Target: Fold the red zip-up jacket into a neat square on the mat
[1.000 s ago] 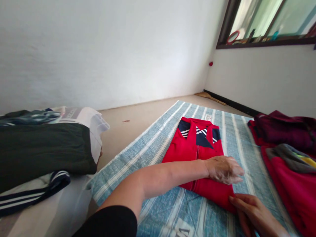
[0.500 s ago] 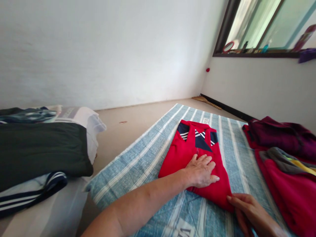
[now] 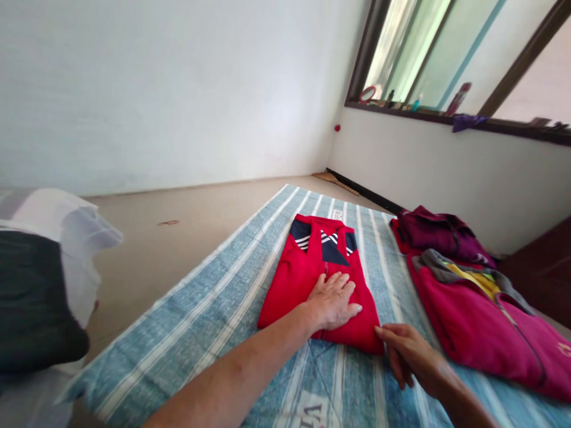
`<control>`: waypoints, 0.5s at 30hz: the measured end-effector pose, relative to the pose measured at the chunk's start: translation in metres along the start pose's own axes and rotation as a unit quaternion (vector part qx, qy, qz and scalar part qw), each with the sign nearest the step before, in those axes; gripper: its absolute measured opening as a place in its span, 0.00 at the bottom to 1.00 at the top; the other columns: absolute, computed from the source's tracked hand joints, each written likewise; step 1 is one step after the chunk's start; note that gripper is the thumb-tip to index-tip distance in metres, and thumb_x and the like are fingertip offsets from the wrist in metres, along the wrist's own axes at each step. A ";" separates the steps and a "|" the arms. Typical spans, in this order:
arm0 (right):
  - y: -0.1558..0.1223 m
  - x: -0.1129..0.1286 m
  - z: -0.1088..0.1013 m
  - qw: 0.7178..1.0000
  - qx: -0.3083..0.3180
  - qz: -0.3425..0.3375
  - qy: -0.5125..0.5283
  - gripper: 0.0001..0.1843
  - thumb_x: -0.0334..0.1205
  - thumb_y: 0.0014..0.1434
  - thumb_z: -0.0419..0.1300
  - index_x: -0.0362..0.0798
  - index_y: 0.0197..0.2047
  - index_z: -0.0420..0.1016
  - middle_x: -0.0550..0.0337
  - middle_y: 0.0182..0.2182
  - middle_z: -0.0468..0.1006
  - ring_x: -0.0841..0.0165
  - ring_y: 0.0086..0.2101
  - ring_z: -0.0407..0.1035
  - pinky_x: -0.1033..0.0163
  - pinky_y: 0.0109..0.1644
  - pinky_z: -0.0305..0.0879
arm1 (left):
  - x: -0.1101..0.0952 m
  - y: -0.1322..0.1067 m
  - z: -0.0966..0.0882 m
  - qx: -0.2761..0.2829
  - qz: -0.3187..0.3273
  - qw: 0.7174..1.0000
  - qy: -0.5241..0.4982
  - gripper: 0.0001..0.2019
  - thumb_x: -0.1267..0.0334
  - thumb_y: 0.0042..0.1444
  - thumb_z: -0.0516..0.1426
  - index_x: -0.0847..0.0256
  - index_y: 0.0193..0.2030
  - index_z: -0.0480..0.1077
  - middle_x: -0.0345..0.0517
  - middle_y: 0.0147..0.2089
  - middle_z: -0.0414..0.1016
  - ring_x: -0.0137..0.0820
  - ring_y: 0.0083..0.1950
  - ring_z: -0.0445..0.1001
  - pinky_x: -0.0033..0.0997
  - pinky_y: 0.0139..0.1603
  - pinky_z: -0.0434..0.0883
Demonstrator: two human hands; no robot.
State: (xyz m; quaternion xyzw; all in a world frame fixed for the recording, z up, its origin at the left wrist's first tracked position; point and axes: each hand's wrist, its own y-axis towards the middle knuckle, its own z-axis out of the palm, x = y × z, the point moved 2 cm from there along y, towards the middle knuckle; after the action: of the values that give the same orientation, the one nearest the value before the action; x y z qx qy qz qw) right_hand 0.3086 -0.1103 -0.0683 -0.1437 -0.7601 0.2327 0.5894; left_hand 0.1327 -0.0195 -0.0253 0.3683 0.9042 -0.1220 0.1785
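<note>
A folded red shirt [image 3: 307, 267] with a navy, white-striped collar lies on a blue striped mat [image 3: 214, 309]. My left hand [image 3: 332, 300] rests flat on the shirt's near half, fingers stretched out and open. Beside the shirt's near right corner, my right hand [image 3: 408, 353] lies on the mat with fingers extended, its fingertips touching the red cloth's edge. Neither hand holds anything.
A pile of garments, a pink jacket [image 3: 482, 321] and a maroon one [image 3: 439, 235], sits on the mat's right side. Folded dark and white clothes [image 3: 40, 285] are stacked at the left. Bare floor [image 3: 169, 238] runs to the white wall; a window sill [image 3: 446, 113] carries small items.
My left hand slid from the shirt's right edge back to its middle. The right hand stayed by the near corner. The view has turned right, showing more of the jacket pile.
</note>
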 end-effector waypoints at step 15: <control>0.002 0.025 -0.007 0.951 -0.157 -0.028 -0.265 0.15 0.50 0.57 0.53 0.49 0.25 0.66 0.64 0.10 0.68 0.71 0.12 0.63 0.69 0.17 0.51 | 0.001 0.002 0.001 -0.004 -0.009 1.000 0.008 0.31 0.46 0.63 0.43 0.64 0.67 0.53 0.56 0.71 0.47 0.44 0.72 0.43 0.57 0.68 0.44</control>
State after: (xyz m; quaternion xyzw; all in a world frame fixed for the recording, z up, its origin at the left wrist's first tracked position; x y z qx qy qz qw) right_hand 0.3090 -0.0949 -0.0466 -0.1458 -0.9197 0.1232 0.3430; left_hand 0.1336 -0.0181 -0.0264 0.3603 0.9093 -0.1173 0.1721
